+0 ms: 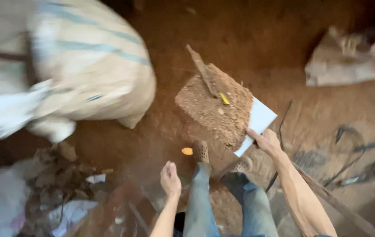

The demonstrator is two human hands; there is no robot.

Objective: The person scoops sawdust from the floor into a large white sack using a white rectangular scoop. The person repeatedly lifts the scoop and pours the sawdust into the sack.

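Observation:
My right hand (267,140) grips the near corner of a flat white board (259,119) that is tilted and heaped with brown dirt and debris (216,105), including a stick (202,70) and a small yellow scrap (224,98). My left hand (170,179) hangs free with loosely curled fingers, holding nothing, over the red earth floor. My legs in blue jeans and brown perforated shoes (200,151) stand just below the board.
A large tan sack with blue stripes (86,66) fills the upper left. Rubbish and plastic scraps (56,193) lie at lower left. A crumpled bag (349,61) sits at upper right, with cables (354,153) and a wooden pole (332,202) at right.

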